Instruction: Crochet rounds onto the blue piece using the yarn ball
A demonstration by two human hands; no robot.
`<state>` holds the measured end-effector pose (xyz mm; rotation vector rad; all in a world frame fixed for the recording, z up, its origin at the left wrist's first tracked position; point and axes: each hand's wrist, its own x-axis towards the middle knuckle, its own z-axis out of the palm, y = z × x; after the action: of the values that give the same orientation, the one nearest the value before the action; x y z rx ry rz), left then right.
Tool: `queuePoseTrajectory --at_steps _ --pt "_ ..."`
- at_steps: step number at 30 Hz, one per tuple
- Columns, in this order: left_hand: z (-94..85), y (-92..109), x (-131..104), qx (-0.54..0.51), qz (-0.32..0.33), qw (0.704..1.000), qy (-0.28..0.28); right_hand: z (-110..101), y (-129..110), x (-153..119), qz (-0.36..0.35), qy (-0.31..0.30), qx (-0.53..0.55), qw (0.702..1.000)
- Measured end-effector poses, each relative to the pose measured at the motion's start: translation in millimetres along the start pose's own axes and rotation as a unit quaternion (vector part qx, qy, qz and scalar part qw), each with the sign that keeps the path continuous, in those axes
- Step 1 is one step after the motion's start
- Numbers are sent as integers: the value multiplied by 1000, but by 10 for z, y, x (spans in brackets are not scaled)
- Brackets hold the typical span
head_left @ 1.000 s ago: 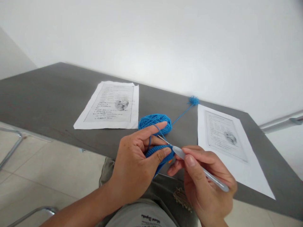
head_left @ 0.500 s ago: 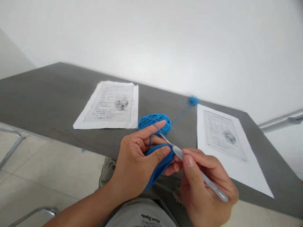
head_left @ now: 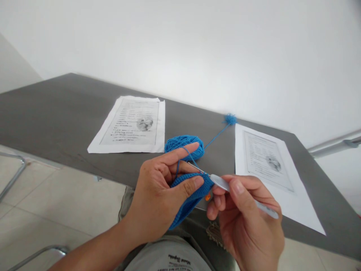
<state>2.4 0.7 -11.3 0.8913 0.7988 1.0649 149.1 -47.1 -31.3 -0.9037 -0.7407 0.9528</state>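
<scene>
Between thumb and fingers, my left hand (head_left: 158, 195) pinches a piece of blue crochet work (head_left: 186, 207), and its raised index finger carries a strand of blue yarn. A crochet hook (head_left: 221, 183) with a pale grey handle sits in my right hand (head_left: 251, 214), shut around the handle. The hook's thin metal shaft lies at the top edge of the crochet work, its tip beside the strand. Something small and orange (head_left: 208, 197) shows at the work's right edge. Just behind my left index finger lies a skein of blue yarn (head_left: 183, 142).
A printed sheet (head_left: 129, 126) lies to the left on the grey table (head_left: 56, 109), another printed sheet (head_left: 265, 165) to the right. A small blue yarn tangle (head_left: 230, 119) rests near the wall, joined by a strand to the skein. Metal tube legs (head_left: 17, 177) stand at left.
My right hand and the hook have shifted slightly right and the handle has tilted flatter. The orange bit has come into view. My left hand stays nearly in place.
</scene>
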Motion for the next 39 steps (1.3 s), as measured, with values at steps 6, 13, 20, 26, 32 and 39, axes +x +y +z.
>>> queuePoseTrajectory --at_steps 6,13,20,26,32,39 --pt "0 74 -26 -13 -22 1000 -10 -125 -84 19 -82 -57 -73 992" --pt "-3 98 -10 4 -55 998 -11 -379 -185 48 -126 -112 -150 974" --pt "64 157 -35 -2 -68 998 4 -450 -231 74 -137 -130 -158 969" --pt "25 140 -37 12 -49 999 0 -448 -254 105 -133 -136 -152 970" --pt "-14 129 -5 8 -50 999 -17 -477 -272 117 -136 -156 -155 966" --pt "-10 136 -22 21 -46 999 -20 -529 -296 162 -138 -182 -153 961"
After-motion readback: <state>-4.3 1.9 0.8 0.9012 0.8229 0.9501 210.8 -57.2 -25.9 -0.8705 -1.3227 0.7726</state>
